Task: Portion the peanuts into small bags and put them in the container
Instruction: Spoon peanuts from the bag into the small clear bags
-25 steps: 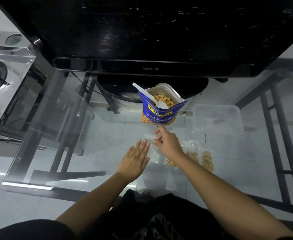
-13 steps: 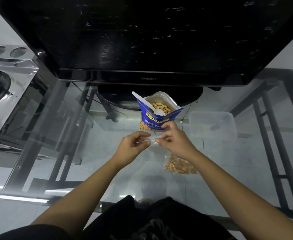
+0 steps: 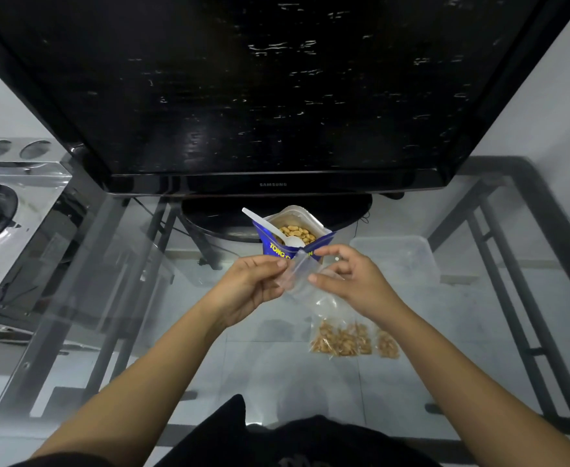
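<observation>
Head view:
- Left hand (image 3: 249, 284) – fingers curled, thumb and fingertips pinching the left edge of a small clear bag (image 3: 297, 276).
- Right hand (image 3: 352, 281) – fingers curled round the same bag's right side, gripping it near the mouth.
- The bag is held above the glass table (image 3: 142, 298), just in front of the blue peanut pouch (image 3: 275, 247).
- The pouch stands open with peanuts (image 3: 297, 232) visible and a white spoon (image 3: 270, 227) resting in it.
- Clear container (image 3: 408, 264): right of the pouch, on the table.
- Filled small bags (image 3: 340, 338): lying flat, nearer the person, below the right hand.
- A black television (image 3: 270, 96) stands behind the pouch.
</observation>
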The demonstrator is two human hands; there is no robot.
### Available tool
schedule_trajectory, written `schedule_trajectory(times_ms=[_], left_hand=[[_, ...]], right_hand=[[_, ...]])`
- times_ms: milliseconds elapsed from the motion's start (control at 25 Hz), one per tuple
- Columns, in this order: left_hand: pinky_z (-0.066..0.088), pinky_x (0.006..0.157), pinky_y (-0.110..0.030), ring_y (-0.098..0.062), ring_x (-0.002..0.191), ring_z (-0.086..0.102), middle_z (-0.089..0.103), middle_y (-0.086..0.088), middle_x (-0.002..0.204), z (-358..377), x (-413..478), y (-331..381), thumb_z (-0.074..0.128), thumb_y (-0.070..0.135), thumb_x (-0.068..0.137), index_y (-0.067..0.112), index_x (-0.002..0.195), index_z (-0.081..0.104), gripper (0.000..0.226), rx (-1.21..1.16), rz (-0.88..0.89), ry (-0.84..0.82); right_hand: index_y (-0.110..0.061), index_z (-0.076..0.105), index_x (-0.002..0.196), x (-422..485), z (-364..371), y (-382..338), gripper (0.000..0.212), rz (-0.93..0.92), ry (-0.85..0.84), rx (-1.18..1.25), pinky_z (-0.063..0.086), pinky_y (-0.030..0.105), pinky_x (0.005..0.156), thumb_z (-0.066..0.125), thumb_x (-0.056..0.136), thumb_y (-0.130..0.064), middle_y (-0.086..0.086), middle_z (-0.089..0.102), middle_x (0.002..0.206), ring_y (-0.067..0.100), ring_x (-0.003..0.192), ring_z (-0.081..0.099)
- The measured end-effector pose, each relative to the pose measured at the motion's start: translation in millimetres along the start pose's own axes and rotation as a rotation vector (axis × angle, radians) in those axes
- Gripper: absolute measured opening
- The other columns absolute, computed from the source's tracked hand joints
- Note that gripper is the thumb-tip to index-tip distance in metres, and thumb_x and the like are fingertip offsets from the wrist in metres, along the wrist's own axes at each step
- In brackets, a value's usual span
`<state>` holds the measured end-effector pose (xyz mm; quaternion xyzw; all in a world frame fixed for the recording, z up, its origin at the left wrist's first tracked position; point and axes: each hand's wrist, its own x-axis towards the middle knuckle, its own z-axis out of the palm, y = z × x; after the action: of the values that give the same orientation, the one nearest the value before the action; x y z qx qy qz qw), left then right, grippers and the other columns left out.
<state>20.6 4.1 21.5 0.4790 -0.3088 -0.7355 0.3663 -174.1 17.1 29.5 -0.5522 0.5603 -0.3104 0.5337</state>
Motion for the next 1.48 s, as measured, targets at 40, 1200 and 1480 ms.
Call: schedule_trajectory(times_ms=[40,1200,1480], left_hand=[[0.053,0.053,-0.015,-0.009,0.057,0.066,0.07,-0.003,0.067,0,0,2,0.055,0.006,0.087,0.003,0.089,0.068,0.014,0.03,0.006,-0.016],[0.038,0.044,-0.007,0.005,0.048,0.055,0.067,-0.002,0.069,14,8,43,0.062,0.013,0.085,0.013,0.085,0.071,0.008,0.789,0.439,0.326],[0.05,0.067,-0.023,-0.011,0.067,0.064,0.067,-0.001,0.067,19,14,41,0.065,0.01,0.079,0.013,0.08,0.072,0.008,0.688,0.401,0.295]], right_hand=[[-0.028,0.059,0.108,-1,-2,-2,0.037,-0.01,0.001,-0.019,0.048,0.025,0.075,0.076,0.076,-0.027,-0.007,0.069,0.069,0.001,0.072,0.064],[-0.025,0.037,0.139,19,-5,-19,0.079,-0.466,0.165,-0.704,0.011,0.034,0.115,0.065,0.072,-0.057,-0.008,0.04,0.142,0.011,0.134,0.029],[-0.019,0.057,0.119,35,7,-15,0.058,-0.526,0.267,-0.579,0.038,0.027,0.093,0.074,0.069,-0.044,-0.005,0.06,0.108,0.008,0.101,0.046]])
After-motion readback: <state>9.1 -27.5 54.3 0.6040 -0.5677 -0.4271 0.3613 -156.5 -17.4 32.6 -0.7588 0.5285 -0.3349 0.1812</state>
